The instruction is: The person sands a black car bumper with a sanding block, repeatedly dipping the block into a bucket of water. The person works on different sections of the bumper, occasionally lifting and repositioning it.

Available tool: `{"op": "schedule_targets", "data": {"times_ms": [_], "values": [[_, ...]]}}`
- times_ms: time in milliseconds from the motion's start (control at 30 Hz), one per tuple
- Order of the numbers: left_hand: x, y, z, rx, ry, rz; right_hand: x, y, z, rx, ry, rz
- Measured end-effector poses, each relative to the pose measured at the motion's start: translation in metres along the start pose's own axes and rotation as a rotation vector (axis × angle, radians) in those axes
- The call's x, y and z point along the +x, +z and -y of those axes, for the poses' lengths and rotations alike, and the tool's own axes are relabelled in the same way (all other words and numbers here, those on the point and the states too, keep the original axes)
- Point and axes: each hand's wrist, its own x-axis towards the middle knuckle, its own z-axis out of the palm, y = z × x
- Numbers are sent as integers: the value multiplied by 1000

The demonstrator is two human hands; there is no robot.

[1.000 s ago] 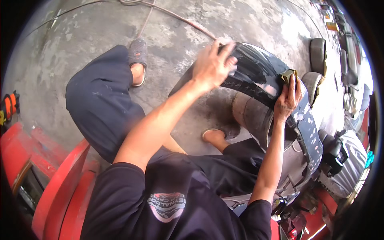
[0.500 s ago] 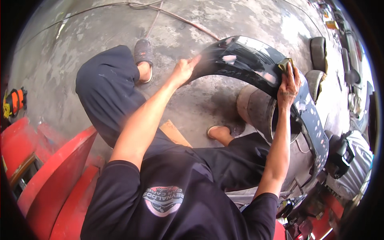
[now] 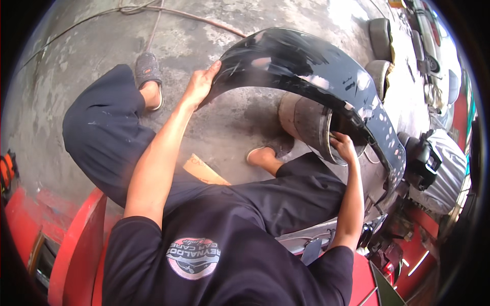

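Note:
My left hand [image 3: 202,84] is closed on the left end of a curved dark car panel [image 3: 301,61], which has pale sanded patches and scattered spots along its right section. My right hand [image 3: 343,145] is below the panel, at the opening of a worn cylindrical container [image 3: 301,116] lying on its side. Its fingers are curled, and I cannot make out clearly what they hold.
Red body panels [image 3: 76,245] stand at lower left, with an orange item [image 3: 6,168] beside them. Cardboard [image 3: 204,171] lies between my legs. Hoses [image 3: 214,23] cross the concrete floor [image 3: 87,51]. Tires [image 3: 380,41], a black part [image 3: 423,168] and grey covering [image 3: 439,194] are at right.
My right hand has left the panel's top, where it held a yellowish pad, and moved down to the container's opening. My left hand has shifted leftward with the panel's end.

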Motion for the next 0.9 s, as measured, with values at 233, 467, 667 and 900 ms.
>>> {"op": "schedule_targets", "data": {"times_ms": [233, 467, 667, 900], "values": [[13, 6, 6, 67, 130, 10, 51, 53, -63, -428, 43, 36], [23, 0, 12, 152, 131, -1, -76, -67, 108, -232, -6, -38], [29, 4, 20, 125, 187, -48, -53, -45, 243, -47, -655, -495], [17, 12, -8, 137, 174, -99, 27, 41, 318, -293, -886, -729]]}}
